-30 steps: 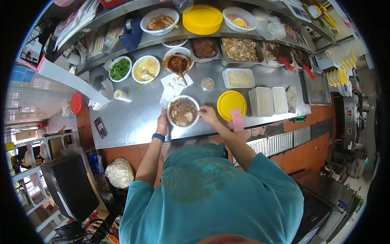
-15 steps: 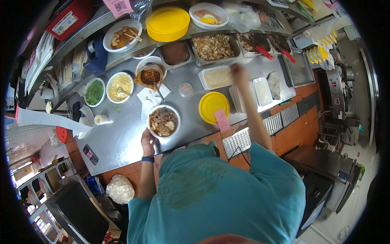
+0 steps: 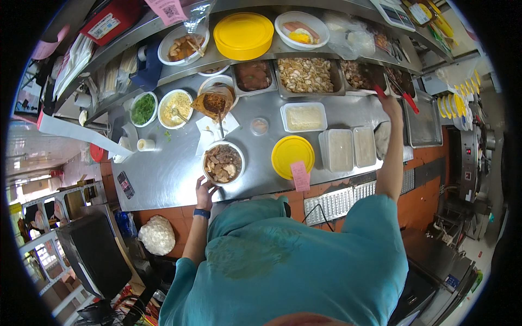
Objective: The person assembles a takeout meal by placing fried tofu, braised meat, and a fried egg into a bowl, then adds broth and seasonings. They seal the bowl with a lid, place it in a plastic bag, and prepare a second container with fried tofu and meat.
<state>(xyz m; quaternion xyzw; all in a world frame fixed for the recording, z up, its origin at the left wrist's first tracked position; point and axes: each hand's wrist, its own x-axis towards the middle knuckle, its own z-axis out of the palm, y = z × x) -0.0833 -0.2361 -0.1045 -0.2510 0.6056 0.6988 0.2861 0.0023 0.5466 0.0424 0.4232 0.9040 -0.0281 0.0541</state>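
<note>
At the front edge of the steel counter stands a white bowl (image 3: 223, 163) filled with sliced meat and pale pieces. My left hand (image 3: 205, 191) holds its near left side, fingertips against the wall. Far to the right, my right hand (image 3: 390, 104) reaches the red handle of a tool (image 3: 379, 91) that rests in a steel pan of chopped meat (image 3: 356, 80). Its fingers are too small and blurred to show whether they grip the handle. Behind the bowl, a spoon stands in a container of dark red chili sauce (image 3: 213, 102) beside white napkins (image 3: 215, 130).
Tubs of chopped greens (image 3: 143, 109) and minced pale garlic (image 3: 175, 108) stand at the left. Right of the bowl are a yellow lid (image 3: 292, 156) with a pink slip and white lidded boxes (image 3: 337, 149). A shelf with bowls (image 3: 243, 35) overhangs the back. A phone (image 3: 126, 185) lies at left.
My right hand has moved right, from over the white boxes to the red handle at the meat pan. My left hand stays at the bowl. The view has shifted slightly.
</note>
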